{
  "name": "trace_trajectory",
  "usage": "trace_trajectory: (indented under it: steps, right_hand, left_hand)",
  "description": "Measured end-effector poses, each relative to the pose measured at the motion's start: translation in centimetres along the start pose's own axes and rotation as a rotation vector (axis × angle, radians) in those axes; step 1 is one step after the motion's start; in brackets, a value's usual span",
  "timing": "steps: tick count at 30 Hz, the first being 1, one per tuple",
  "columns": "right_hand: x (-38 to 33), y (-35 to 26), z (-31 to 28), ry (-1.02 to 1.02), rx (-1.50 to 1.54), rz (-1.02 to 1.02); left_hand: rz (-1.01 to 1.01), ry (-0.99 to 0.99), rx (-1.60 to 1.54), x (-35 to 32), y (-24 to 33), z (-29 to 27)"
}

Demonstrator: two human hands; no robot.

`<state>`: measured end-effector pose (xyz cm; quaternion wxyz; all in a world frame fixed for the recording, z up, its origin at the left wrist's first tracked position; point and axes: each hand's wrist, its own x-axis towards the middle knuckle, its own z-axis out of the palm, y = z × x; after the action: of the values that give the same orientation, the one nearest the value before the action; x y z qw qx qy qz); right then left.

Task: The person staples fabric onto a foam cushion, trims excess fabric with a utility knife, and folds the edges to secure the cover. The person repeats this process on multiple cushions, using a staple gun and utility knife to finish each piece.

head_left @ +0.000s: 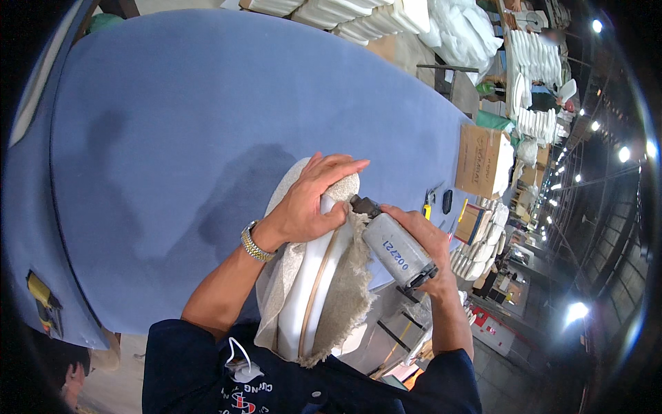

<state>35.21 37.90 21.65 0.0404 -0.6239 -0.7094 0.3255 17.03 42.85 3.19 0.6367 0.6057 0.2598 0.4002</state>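
Observation:
A padded seat piece (296,303), white foam with a thin wooden edge strip, stands tilted on the blue table against my body. Beige woven fabric (352,290) with a frayed edge wraps its outer side and hangs loose along the near right. My left hand (310,200), a metal watch on its wrist, grips the seat's upper end, thumb pressing near the fabric edge and fingers over the far side. My right hand (424,238) is closed around a grey staple gun (398,250). The gun's dark nose meets the fabric edge close to my left thumb. Whether it touches the wood is hidden.
The blue cloth-covered table (172,90) spreads ahead and left. Toward its right end lie a yellow-handled tool (427,209), a black object (447,201) and a cardboard box (479,160). A yellow brush (43,293) hangs at the left edge. Stacked white cushions (372,17) stand beyond.

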Motion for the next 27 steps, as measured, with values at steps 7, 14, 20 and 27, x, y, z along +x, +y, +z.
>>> trace_trajectory:
  steps: [7,14,20,27]
  right_hand:
    - [2.2,-0.6,-1.3,-0.178,0.058,0.093]
    - [3.6,0.0,-2.2,-0.278,0.016,0.132]
    - [3.0,1.1,-2.0,-0.231,0.029,0.129]
    - [3.8,-0.4,-2.4,-0.263,0.080,0.160]
  left_hand:
    - [0.014,0.007,-0.029,-0.1,-0.9,0.5]
    - [0.019,0.015,-0.009,0.4,-1.5,1.3]
    - [0.054,-0.045,-0.130,2.5,-3.1,0.6]
    - [-0.329,-0.339,0.006,7.6,-3.6,-0.6]
